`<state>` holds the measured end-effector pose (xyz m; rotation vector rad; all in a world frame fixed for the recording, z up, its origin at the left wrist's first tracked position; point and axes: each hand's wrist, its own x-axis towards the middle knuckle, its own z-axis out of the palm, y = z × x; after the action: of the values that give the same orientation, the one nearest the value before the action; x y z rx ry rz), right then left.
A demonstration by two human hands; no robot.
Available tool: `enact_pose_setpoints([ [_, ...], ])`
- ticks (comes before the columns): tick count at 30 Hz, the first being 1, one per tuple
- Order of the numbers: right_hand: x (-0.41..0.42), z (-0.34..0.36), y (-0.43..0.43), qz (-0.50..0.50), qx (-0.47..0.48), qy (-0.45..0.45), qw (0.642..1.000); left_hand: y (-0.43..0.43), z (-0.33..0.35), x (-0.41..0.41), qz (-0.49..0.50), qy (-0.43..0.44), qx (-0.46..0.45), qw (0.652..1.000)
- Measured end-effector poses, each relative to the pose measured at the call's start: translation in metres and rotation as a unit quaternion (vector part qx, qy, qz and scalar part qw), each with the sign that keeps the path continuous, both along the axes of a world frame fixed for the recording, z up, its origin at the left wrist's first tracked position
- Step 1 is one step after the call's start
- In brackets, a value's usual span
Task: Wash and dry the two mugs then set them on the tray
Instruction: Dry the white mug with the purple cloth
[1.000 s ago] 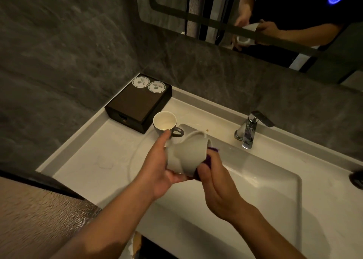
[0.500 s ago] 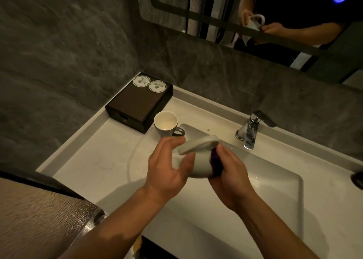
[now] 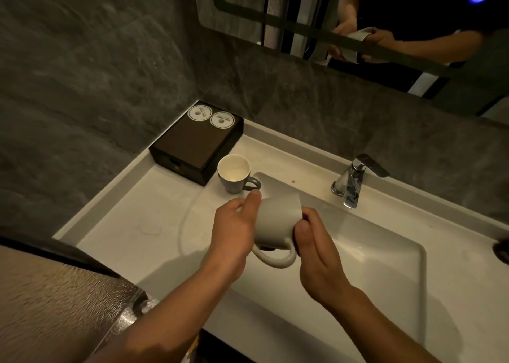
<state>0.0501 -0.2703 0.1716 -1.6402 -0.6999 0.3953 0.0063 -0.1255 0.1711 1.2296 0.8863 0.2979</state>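
Over the sink basin (image 3: 385, 255) a pale grey mug (image 3: 278, 219) lies tilted, its handle pointing down toward me. My left hand (image 3: 237, 225) grips its left side, the thumb up by the base. My right hand (image 3: 316, 252) is curled against the mug's right side and holds a purple cloth (image 3: 305, 220), of which only a sliver shows. A second mug (image 3: 234, 175), dark grey outside and cream inside, stands upright on the counter beside the basin's far left corner, handle to the right.
A dark brown box (image 3: 192, 145) with two round white discs on top stands at the counter's back left, just behind the second mug. A chrome faucet (image 3: 352, 183) rises behind the basin. A mirror above reflects my arms. A dark object (image 3: 501, 249) sits at the right edge.
The mug has turned in my hands: its handle swung from the top round to the bottom, facing me. My right hand slid along the mug's side with the cloth.
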Motion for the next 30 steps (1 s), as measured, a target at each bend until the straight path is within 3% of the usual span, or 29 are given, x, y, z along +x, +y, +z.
enact_pose_setpoints([
  [4,0.003,0.01,0.003,-0.049,-0.016,0.123,0.991,-0.012,-0.005,-0.014,-0.014,-0.05,0.235,0.971],
  [5,0.007,0.014,0.004,-0.052,-0.003,0.179,0.983,-0.011,-0.009,-0.018,-0.026,-0.088,0.314,0.945],
  [8,0.03,0.027,0.009,-0.067,0.012,0.364,0.929,-0.002,-0.03,-0.027,-0.091,-0.179,0.555,0.807],
  [9,0.039,0.03,0.01,-0.068,-0.017,0.383,0.921,-0.001,-0.032,-0.028,-0.118,-0.174,0.561,0.801],
  [11,0.054,0.032,0.012,-0.057,-0.068,0.376,0.923,-0.002,-0.023,-0.027,-0.154,-0.11,0.427,0.884],
  [13,0.062,0.031,0.013,-0.025,-0.113,0.334,0.936,-0.005,-0.011,-0.025,-0.193,-0.029,0.215,0.957],
  [15,0.066,0.032,0.011,0.034,-0.14,0.301,0.943,0.0,-0.005,-0.02,-0.239,0.009,-0.042,0.97],
  [17,0.064,0.033,0.011,0.116,-0.159,0.293,0.936,0.006,-0.002,-0.021,-0.281,-0.001,-0.202,0.938],
  [19,0.062,0.032,0.012,0.168,-0.194,0.258,0.931,0.005,-0.004,-0.024,-0.27,-0.007,-0.265,0.925],
  [21,0.061,0.031,0.017,0.16,-0.236,0.166,0.944,0.0,-0.008,-0.026,-0.228,0.002,-0.305,0.925],
  [25,0.064,0.027,0.022,-0.04,-0.298,-0.036,0.953,-0.003,-0.014,-0.029,-0.132,-0.004,-0.354,0.926],
  [28,0.045,0.028,0.017,-0.163,-0.179,-0.073,0.967,0.0,-0.012,-0.026,-0.063,-0.012,-0.352,0.934],
  [30,0.019,0.026,0.015,-0.157,-0.064,-0.087,0.982,0.001,-0.009,-0.02,-0.03,-0.031,-0.353,0.935],
])
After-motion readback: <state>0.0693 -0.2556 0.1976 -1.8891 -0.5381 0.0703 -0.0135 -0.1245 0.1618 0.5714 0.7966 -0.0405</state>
